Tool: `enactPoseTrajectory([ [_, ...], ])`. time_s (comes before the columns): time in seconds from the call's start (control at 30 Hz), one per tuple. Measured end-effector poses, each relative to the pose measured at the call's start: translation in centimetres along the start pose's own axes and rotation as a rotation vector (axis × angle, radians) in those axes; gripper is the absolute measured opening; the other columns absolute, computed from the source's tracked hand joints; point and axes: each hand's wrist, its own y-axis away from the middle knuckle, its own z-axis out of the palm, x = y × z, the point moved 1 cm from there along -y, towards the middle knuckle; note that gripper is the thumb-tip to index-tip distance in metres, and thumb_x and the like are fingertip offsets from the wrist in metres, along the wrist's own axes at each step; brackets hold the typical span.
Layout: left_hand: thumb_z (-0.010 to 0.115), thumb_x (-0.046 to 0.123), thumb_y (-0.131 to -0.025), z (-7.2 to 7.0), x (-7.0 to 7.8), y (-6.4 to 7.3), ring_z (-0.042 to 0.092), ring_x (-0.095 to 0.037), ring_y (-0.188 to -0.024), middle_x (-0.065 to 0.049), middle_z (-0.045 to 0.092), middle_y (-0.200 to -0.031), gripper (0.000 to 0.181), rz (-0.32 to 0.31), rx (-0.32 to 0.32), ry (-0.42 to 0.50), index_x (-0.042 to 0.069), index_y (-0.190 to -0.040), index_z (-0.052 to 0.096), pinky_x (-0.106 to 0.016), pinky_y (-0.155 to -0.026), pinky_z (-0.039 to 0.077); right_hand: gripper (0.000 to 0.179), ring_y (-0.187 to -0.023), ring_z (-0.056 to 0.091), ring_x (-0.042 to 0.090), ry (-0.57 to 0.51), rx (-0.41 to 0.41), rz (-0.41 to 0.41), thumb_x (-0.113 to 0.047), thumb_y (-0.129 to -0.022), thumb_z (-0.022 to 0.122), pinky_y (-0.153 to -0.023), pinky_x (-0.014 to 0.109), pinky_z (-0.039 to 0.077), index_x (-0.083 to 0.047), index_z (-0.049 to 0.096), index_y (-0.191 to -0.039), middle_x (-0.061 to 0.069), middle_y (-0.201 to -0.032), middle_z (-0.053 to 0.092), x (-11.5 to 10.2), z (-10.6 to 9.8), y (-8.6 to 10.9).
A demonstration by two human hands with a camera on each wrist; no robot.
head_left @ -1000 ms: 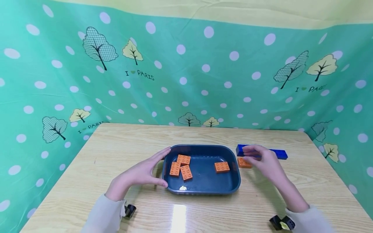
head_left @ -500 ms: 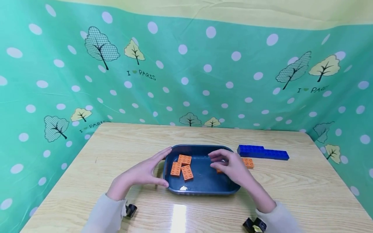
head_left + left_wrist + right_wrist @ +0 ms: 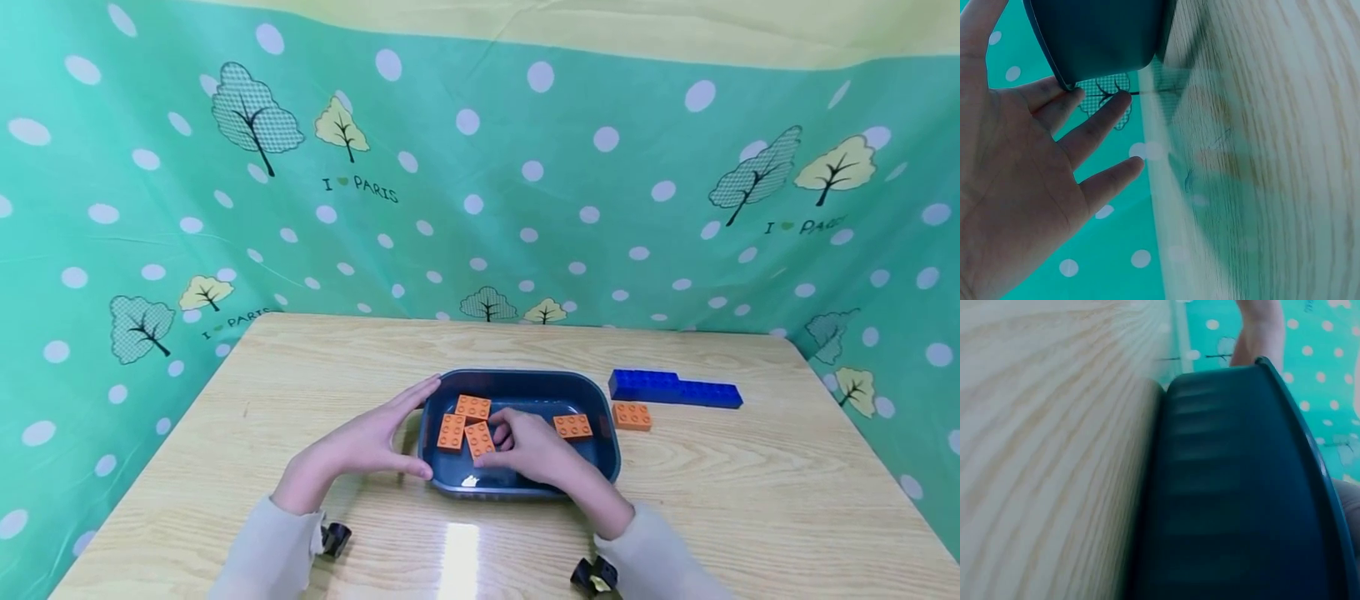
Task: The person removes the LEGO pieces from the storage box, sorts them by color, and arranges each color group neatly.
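A dark blue plastic tray [image 3: 525, 492] holds several orange building bricks: a group at its left end and one orange brick [image 3: 572, 426] at its right. My left hand [image 3: 360, 442] spans the tray's left end, thumb and fingers spread; in the left wrist view, fingers of the left hand [image 3: 1029, 169] touch the rim and others stick out straight. Inside the tray, my right hand [image 3: 532, 450] pinches an orange brick [image 3: 478, 437] of the left group, thumb at its near end, index finger at its far end. The right wrist view shows mainly the tray's outer wall [image 3: 1222, 487].
Right of the tray lies another orange brick [image 3: 632, 416] on the wooden table [image 3: 750, 483]. Behind that brick is a stepped row of joined blue bricks [image 3: 675, 389]. A green dotted cloth [image 3: 480, 208] hangs behind the table.
My right hand has moved left, from the orange brick outside the tray, across the tray, to a brick in the left group. My left hand has stayed at the tray's left end.
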Motion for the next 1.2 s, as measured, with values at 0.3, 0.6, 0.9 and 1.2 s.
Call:
enactPoseTrajectory([
  [0.3, 0.085, 0.046, -0.075, -0.1, -0.1, 0.3, 0.025, -0.042, -0.151, -0.009, 0.011, -0.169, 0.115, -0.008, 0.013, -0.003, 0.023, -0.162, 0.013, -0.064, -0.116, 0.031, 0.058, -0.074, 0.052, 0.015, 0.149, 0.014, 0.068, -0.037, -0.077, 0.086, -0.061, 0.026, 0.044, -0.006, 0.058, -0.116, 0.002, -0.088, 0.057, -1.2, 1.1, -1.0],
  [0.6, 0.085, 0.046, -0.075, -0.1, 0.0, 0.2, 0.025, -0.042, -0.151, -0.009, 0.011, -0.169, 0.115, -0.013, 0.01, -0.011, 0.023, -0.162, 0.013, -0.064, -0.116, 0.031, 0.036, -0.087, 0.057, 0.016, 0.126, 0.059, 0.088, -0.015, -0.083, 0.082, -0.076, 0.033, 0.055, -0.01, 0.064, -0.113, 0.004, -0.102, 0.064, -0.9, 0.7, -0.4],
  [0.9, 0.084, 0.049, -0.073, 0.7, -0.2, 0.5, 0.028, -0.044, -0.149, -0.012, 0.012, -0.169, 0.117, -0.018, -0.02, -0.004, 0.02, -0.162, 0.013, -0.064, -0.115, 0.032, 0.029, -0.095, 0.063, 0.017, 0.052, 0.107, 0.043, -0.006, -0.086, 0.075, -0.084, 0.038, 0.058, -0.013, 0.071, -0.114, 0.005, -0.111, 0.07, 0.2, -0.1, 1.2],
  [1.2, 0.085, 0.045, -0.074, 0.1, 0.0, -0.1, 0.026, -0.041, -0.151, -0.009, 0.011, -0.169, 0.117, -0.005, -0.002, -0.008, 0.023, -0.162, 0.012, -0.062, -0.116, 0.033, 0.031, -0.104, 0.07, 0.021, -0.034, 0.236, -0.012, -0.004, -0.086, 0.075, -0.088, 0.039, 0.06, -0.016, 0.073, -0.114, 0.005, -0.118, 0.071, 0.3, -4.3, 2.5],
])
